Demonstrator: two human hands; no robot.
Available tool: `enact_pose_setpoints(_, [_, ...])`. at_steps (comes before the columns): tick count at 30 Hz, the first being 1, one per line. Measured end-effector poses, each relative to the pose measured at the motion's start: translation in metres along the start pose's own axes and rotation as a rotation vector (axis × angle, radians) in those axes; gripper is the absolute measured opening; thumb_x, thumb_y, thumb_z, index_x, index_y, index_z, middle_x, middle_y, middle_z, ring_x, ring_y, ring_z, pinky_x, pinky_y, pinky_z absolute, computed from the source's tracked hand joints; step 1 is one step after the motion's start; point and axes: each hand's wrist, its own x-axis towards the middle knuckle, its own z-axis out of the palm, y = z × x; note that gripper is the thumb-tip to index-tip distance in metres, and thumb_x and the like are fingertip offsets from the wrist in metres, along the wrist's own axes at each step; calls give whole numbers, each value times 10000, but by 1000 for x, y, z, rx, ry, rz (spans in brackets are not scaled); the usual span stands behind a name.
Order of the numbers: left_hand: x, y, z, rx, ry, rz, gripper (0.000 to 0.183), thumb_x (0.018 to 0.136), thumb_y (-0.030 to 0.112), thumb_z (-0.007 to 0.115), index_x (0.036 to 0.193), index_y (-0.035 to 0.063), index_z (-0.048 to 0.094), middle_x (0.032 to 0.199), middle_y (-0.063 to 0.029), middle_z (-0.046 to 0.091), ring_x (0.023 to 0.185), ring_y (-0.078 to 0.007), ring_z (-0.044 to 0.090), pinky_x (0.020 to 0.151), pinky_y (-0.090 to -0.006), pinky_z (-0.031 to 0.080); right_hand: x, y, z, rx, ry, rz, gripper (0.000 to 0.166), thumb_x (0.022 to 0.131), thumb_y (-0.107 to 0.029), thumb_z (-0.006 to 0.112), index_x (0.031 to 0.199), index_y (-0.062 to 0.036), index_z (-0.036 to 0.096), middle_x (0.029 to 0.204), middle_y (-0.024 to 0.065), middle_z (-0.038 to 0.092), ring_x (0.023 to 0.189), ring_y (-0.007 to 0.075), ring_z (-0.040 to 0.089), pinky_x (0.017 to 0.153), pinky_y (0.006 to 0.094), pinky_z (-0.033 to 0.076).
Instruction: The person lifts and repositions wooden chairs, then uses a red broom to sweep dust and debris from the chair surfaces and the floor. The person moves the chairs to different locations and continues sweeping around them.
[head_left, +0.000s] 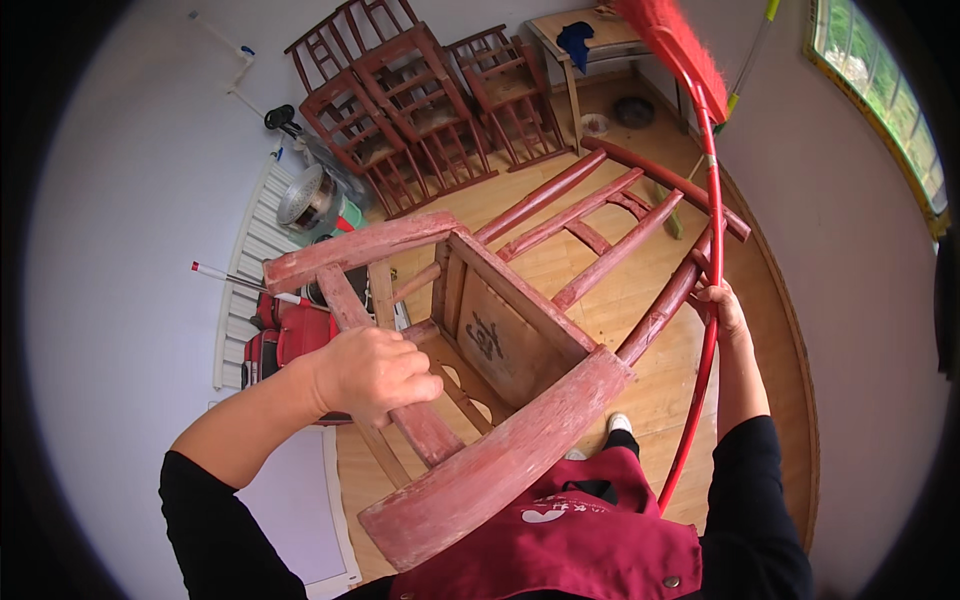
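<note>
A worn red wooden chair (517, 420) is tilted over in front of me, its underside facing me and its slatted back reaching away to the upper right. My left hand (386, 375) is closed around a crossbar between the chair's legs. My right hand (716, 304) grips the red handle of a broom (715, 202) beside the chair's round back post; its fingers also reach to the post, and whether they clasp it I cannot tell. The broom's red bristles (694, 52) point up at the top right.
Several red chairs (420, 105) are stacked by the far wall, beside a small wooden table (600, 49) bearing a blue cloth. At the left are a white radiator (255, 217), red bags (300, 334) and a metal pot (304, 199). A window (877, 97) is at upper right.
</note>
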Motion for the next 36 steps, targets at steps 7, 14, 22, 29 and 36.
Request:
enact_pose_setpoints(7, [-38,-1,92,42,-44,-90,163,648,127,564,800,85,522,684,-35,469,679,-214,533,625,-312,448,19,-59,25,-133,-117,-164,684,568,-59,538,1243,34,475,866,42,510,770,150,531,849,312,449])
enact_pose_setpoints(14, [-29,-11,220,107,108,-124,240,668,91,573,903,50,546,741,-54,521,732,-221,556,701,-314,454,62,-58,77,-139,-327,-440,716,584,-98,551,1288,-33,440,1182,167,499,1059,270,521,910,360,457])
enact_pose_setpoints(22, [-33,-69,304,256,-67,-242,421,744,102,516,1164,89,520,824,-38,528,813,-180,535,729,-280,389,96,-21,132,-293,-389,-768,615,679,-87,578,1277,-27,447,1145,184,529,962,237,567,830,321,497])
enact_pose_setpoints(29, [-22,-144,311,132,763,-728,435,756,-20,518,1182,74,523,1216,-126,512,1136,-304,483,951,-375,377,116,60,210,-484,-318,-985,405,694,-32,620,1097,-75,623,860,14,549,772,102,526,687,249,456])
enact_pose_setpoints(36, [126,-197,299,-565,1212,-511,624,693,239,692,1208,-10,442,1103,-169,567,1055,-238,547,869,-323,428,192,141,259,-871,-146,-1148,434,649,-112,644,1083,-125,649,644,-11,521,635,86,489,638,248,437])
